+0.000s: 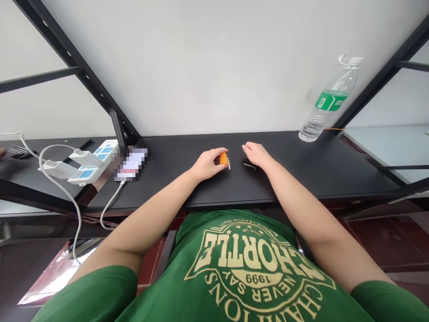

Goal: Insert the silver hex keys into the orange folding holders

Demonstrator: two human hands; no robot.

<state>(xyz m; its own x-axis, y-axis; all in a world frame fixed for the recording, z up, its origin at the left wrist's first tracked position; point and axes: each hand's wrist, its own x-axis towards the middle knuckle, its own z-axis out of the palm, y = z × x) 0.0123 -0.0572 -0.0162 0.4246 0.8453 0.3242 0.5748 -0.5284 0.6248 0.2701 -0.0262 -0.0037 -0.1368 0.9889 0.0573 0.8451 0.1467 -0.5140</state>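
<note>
My left hand (210, 164) is closed around an orange hex key holder (224, 158), with several thin metal hex keys showing at its right end. To its right, my right hand (257, 154) rests low over the black desk (288, 179), its fingers curled together. Whatever those fingers may hold is hidden from this angle. A loose L-shaped hex key (250, 166) shows just below the right hand, on the near side, apart from the holder.
Left of my arms, a phone (131, 164) with a white charging cable lies beside a power strip (95, 162) carrying white plugs. At the back right stands a clear water bottle (328, 102) with a green label. Black metal frames (83, 74) flank the desk against the wall.
</note>
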